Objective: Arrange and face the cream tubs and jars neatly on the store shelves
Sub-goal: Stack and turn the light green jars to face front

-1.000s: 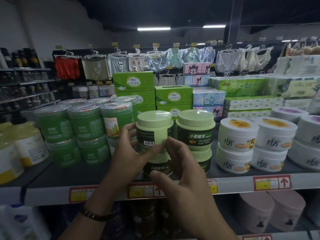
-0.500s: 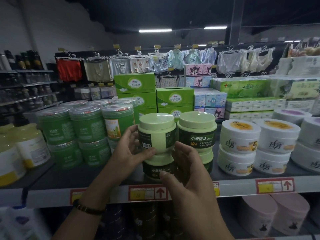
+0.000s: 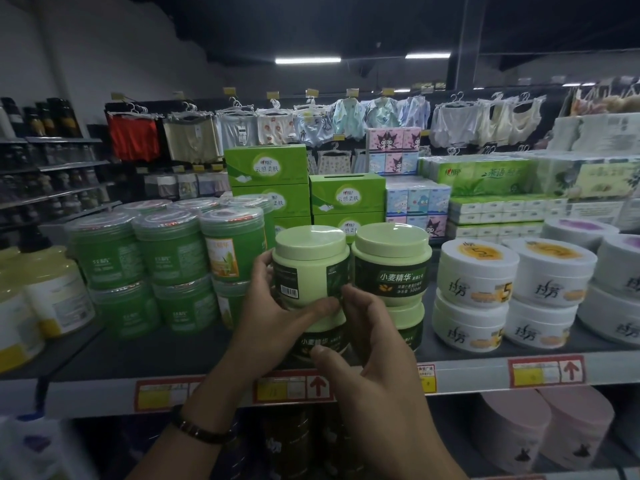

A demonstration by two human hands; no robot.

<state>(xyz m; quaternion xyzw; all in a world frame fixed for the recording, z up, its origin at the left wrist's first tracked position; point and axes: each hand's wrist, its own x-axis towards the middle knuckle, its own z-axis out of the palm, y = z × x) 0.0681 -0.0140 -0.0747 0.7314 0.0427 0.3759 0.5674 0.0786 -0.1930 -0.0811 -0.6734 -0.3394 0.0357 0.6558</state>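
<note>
I see the right hand (image 3: pixel 374 344) nearest, fingers curled against the lower right of the pale green jar (image 3: pixel 310 268); can't tell if it's actually gripping. Left hand (image 3: pixel 277 320) wraps the jar's left side, thumb across the front. Jar sits stacked on a lower jar (image 3: pixel 320 342), barcode forward, just beside the neighbour jar (image 3: pixel 391 271).

Dim store lit by ceiling tube lights (image 3: pixel 308 59); lower shelf in shadow, edges curved and soft.
</note>
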